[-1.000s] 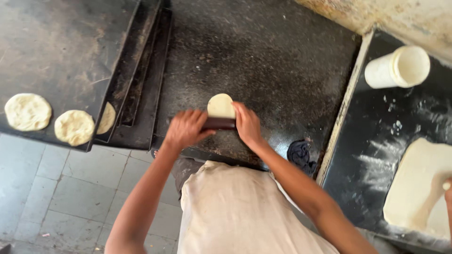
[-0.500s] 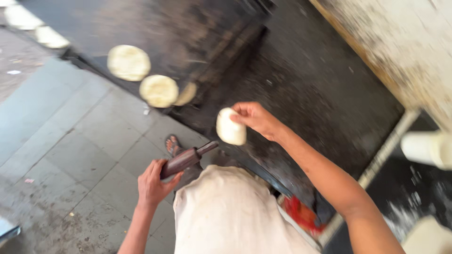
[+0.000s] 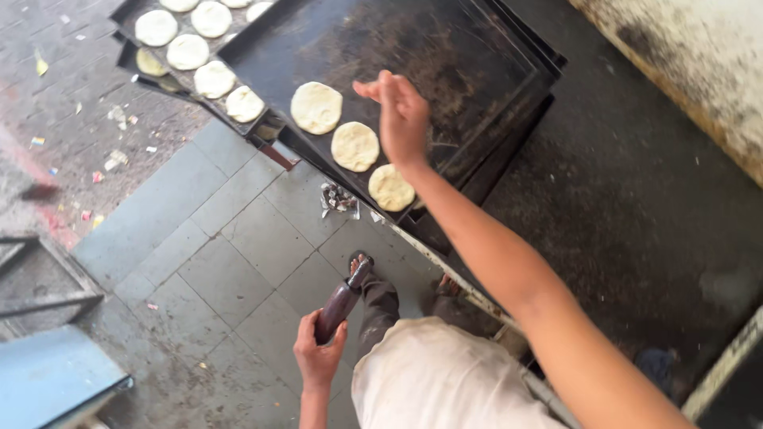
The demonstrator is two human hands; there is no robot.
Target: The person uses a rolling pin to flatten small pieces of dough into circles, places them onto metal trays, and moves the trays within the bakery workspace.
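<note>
My right hand (image 3: 401, 115) is stretched out over a black metal tray (image 3: 477, 71), fingers apart and holding nothing. Just left of and below it, three flat round dough discs (image 3: 355, 146) lie in a row along the tray's near edge. My left hand (image 3: 318, 357) hangs low beside my body over the floor and grips a dark rolling pin (image 3: 340, 302) by its lower end. The pin points up toward the tray.
A second black tray (image 3: 131, 59) at the upper left carries several more dough discs (image 3: 188, 52). A dark stone counter (image 3: 636, 199) runs to the right. Grey floor tiles (image 3: 230, 254) lie below, with a blue surface (image 3: 48, 381) at the bottom left and my foot (image 3: 359, 260) near the counter.
My right hand carried a dough disc from the counter out over the tray and is now open without it. My left hand took the rolling pin off the counter and lowered it.
</note>
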